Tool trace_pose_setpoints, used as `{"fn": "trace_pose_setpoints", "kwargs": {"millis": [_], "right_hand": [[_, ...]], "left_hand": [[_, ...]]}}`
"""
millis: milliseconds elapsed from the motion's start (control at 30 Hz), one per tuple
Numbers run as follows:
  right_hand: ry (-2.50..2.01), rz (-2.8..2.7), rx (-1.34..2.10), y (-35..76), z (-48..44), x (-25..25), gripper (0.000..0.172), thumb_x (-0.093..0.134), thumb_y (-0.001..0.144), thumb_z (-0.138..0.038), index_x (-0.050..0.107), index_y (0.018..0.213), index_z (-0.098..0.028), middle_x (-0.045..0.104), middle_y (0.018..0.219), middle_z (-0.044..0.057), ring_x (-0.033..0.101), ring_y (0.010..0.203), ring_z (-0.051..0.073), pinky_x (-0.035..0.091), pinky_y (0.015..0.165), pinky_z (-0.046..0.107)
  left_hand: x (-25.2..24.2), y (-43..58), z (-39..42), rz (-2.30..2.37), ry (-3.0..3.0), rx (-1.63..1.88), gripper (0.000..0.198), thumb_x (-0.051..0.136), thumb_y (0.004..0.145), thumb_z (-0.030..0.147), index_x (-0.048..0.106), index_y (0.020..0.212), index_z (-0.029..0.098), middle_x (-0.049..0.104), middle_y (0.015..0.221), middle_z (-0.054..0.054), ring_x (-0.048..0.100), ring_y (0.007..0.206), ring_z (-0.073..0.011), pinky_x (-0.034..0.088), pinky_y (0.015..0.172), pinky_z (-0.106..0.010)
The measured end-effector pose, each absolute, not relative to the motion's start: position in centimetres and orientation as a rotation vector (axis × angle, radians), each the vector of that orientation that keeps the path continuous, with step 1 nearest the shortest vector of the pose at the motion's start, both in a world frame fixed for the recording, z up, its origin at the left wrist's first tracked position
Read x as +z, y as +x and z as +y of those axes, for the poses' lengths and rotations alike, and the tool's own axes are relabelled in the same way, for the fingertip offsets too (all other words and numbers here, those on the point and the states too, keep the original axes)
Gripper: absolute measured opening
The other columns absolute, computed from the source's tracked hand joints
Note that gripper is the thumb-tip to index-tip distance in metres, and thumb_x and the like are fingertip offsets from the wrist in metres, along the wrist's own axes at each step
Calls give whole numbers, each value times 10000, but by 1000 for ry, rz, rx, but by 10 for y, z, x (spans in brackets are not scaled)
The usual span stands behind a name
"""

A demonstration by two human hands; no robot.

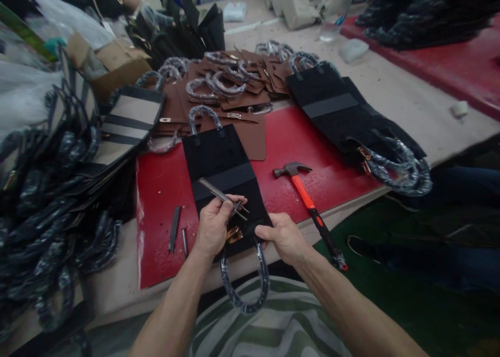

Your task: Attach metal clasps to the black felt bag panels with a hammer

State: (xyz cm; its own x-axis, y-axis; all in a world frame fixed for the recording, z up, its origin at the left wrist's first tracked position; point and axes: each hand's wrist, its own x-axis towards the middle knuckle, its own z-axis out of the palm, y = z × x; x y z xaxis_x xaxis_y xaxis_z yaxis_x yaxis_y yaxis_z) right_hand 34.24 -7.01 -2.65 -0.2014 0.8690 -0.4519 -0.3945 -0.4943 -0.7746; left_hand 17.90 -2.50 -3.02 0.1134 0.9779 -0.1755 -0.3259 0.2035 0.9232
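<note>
A black handbag panel (pixel 224 156) with plastic-wrapped handles lies over the near edge of the red board (pixel 160 190). My left hand (pixel 214 221) is closed around a pair of slim metal pliers or pincers (pixel 219 191), held above the panel; their exact kind is unclear. Close under that hand is a gold clasp (pixel 234 235) on the panel. My right hand (pixel 279 236) grips the panel's right edge near the lower handle (pixel 246 307), thumb on top. To the right rests a claw hammer (pixel 307 195) with a red and black grip.
Two small metal punches, one flat (pixel 174 229) and one round (pixel 185 241), lie on the board's left. Brown panels (pixel 250 133) with wrapped handles are heaped behind. Black bag pieces are piled left (pixel 47 201) and stacked right (pixel 332 104). A cardboard box (pixel 117 60) stands back left.
</note>
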Motion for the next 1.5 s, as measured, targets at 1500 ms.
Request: {"fn": "trace_pose_setpoints", "kwargs": {"millis": [1500], "right_hand": [[-1085, -691, 1841, 331, -47, -35, 312, 836, 639, -402, 707, 782, -156, 561, 661, -19, 466, 589, 124, 445, 632, 290]], "left_hand": [[-23, 168, 4, 1066, 798, 1037, 249, 704, 833, 386, 720, 894, 144, 750, 922, -78, 719, 874, -203, 563, 832, -305]]}}
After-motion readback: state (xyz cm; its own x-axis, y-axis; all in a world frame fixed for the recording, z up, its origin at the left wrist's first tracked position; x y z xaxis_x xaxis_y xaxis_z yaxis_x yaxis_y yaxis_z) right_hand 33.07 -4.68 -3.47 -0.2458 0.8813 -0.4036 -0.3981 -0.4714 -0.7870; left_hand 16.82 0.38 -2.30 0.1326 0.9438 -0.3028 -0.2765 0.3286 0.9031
